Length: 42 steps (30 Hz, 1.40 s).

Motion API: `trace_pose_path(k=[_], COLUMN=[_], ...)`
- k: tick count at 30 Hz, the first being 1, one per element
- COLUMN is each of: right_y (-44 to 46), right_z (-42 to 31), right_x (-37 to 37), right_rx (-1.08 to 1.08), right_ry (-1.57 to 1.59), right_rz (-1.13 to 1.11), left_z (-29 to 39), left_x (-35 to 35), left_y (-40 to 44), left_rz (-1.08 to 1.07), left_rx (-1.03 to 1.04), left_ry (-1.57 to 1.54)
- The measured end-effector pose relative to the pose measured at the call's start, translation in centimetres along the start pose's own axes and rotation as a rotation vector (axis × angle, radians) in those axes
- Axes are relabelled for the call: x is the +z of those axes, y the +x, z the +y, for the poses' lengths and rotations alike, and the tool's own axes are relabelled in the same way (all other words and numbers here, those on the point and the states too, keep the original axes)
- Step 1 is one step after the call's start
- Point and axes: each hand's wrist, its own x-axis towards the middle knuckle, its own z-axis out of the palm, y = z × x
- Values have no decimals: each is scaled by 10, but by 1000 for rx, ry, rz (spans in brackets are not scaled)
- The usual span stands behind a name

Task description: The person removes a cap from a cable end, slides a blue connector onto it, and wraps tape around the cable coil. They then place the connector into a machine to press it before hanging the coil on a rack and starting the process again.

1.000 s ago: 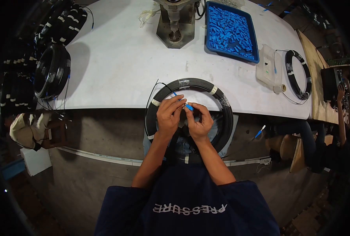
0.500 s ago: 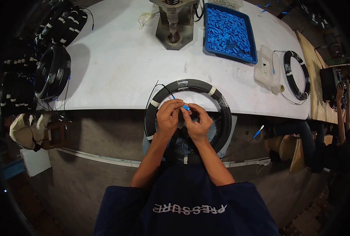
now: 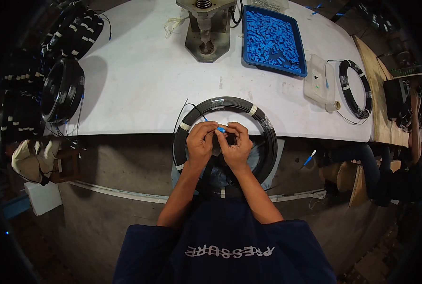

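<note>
My left hand (image 3: pixel 201 144) is closed in a pinch at the end of a thin black cable (image 3: pixel 199 110), whose blue tip shows just above the fingers. My right hand (image 3: pixel 236 144) pinches a small blue connector (image 3: pixel 221 129) between thumb and fingertips. Both sets of fingertips meet at this connector, so how the cable end and the connector join is hidden. Beneath and around the hands lies a large coil of black cable (image 3: pixel 235 103), bound with white and clear tape. It leans against the table edge, above my lap.
On the white table (image 3: pixel 149 85) stand a metal press (image 3: pixel 206 33), a blue tray (image 3: pixel 302 72) of blue connector parts and a clear plastic box (image 3: pixel 315 90). Cable coils (image 3: pixel 63 90) are stacked left; another coil (image 3: pixel 343 89) lies right. A co-worker (image 3: pixel 400 180) sits at the right.
My hands stay together at the blue connector, with only a slight shift of fingers. The whole view has moved a little. At the far right, the co-worker's arm has moved.
</note>
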Motion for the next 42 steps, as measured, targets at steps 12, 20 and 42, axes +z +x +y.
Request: trace_pose_path(k=[12, 20, 42], right_y=[1, 5, 35], right_z=[0, 3, -45], right_x=[1, -8, -56], right_rx=[26, 332, 625], right_ry=[-23, 413, 862], right_rz=[-29, -45, 6], left_z=[0, 7, 67], left_x=[0, -4, -27], left_y=[1, 8, 58], left_rz=[-3, -27, -212], left_rx=[18, 68, 310], left_ry=[29, 136, 211])
